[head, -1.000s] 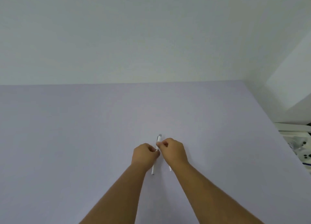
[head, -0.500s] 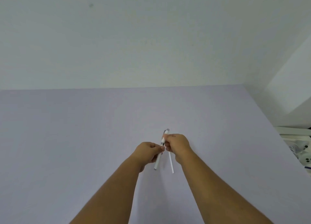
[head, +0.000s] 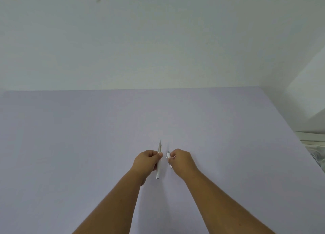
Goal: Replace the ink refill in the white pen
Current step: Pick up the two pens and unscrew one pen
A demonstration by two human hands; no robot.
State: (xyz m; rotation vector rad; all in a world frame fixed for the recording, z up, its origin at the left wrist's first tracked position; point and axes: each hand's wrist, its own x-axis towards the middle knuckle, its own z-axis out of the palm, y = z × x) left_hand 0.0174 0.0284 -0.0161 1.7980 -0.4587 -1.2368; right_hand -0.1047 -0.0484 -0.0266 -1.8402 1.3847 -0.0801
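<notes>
My left hand (head: 146,161) grips the white pen (head: 158,169), which points away from me with its grey tip bare and raised. My right hand (head: 182,160) is closed on the pen's white cap (head: 168,156), whose metal clip shows at the fingertips. A short gap separates cap and pen. Both hands hover just above the lavender table (head: 88,145). The thin white refill that lay under the right hand is hidden now.
The lavender table ends at a pale wall (head: 158,40) at the back. Past the table's right edge stands a white unit with small items (head: 316,151) on it.
The two hands have drawn apart: the cap has come off the pen and stays in the right hand, baring the grey tip. The refill seen beside the pen is now covered.
</notes>
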